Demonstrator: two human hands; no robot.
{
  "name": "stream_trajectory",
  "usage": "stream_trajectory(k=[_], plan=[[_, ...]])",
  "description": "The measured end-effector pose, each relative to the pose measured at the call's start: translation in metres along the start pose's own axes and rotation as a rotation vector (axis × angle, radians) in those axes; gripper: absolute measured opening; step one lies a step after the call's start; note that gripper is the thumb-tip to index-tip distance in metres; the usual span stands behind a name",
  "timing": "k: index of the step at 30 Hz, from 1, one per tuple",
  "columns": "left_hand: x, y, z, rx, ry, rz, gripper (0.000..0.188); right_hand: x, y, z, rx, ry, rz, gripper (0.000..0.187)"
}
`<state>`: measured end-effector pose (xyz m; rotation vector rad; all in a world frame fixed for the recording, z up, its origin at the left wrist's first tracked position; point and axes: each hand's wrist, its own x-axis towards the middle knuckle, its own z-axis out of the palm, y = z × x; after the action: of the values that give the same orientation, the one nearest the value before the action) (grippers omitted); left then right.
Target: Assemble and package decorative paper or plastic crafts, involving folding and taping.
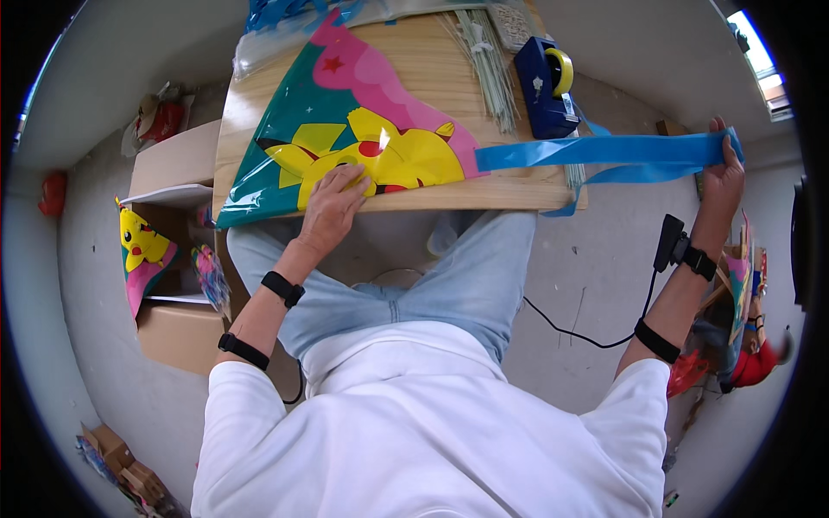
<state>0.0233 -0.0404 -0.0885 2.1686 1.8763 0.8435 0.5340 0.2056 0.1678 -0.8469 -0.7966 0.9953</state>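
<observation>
A triangular plastic kite (393, 76) in teal and pink, printed with a yellow cartoon animal, lies on the wooden table (432, 43). My left hand (332, 203) rests on its near edge, fingers laid on the yellow print. From the kite's right corner a blue ribbon (596, 150) stretches to the right, past the table's edge. My right hand (724, 164) is closed round the far end of this ribbon, with the arm held out wide. A second length of ribbon hangs slack below the first and droops over the table's front edge.
A blue tape dispenser (540, 91) with yellow tape stands at the table's right edge, beside thin pale sticks (488, 69). Clear plastic and blue strips (289, 17) lie at the far side. On the left is an open cardboard box (177, 332) with another kite (142, 246). Someone in red (753, 367) is far right.
</observation>
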Motion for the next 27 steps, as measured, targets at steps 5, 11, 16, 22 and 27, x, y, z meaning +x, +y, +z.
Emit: stream_trajectory(k=[5,11,16,22,27], plan=[[0.007,0.002,-0.011,-0.079,-0.083,-0.034,0.037,-0.088,0.069,0.137,-0.641,-0.378,-0.598,0.011],[0.029,0.027,-0.027,-0.925,0.114,-0.365,0.058,-0.244,0.203,0.25,-1.066,-0.737,-1.105,0.027],[0.016,-0.001,-0.074,-1.914,0.212,-0.705,0.059,-0.311,0.268,0.248,-1.042,-0.969,-1.021,0.024],[0.016,-0.027,-0.055,-1.569,0.229,-0.815,0.045,-0.335,0.309,0.224,-1.095,-1.084,-0.893,0.02],[0.023,-0.033,-0.043,-1.542,0.224,-0.886,0.031,-0.335,0.311,0.216,-1.133,-1.074,-0.904,0.023]])
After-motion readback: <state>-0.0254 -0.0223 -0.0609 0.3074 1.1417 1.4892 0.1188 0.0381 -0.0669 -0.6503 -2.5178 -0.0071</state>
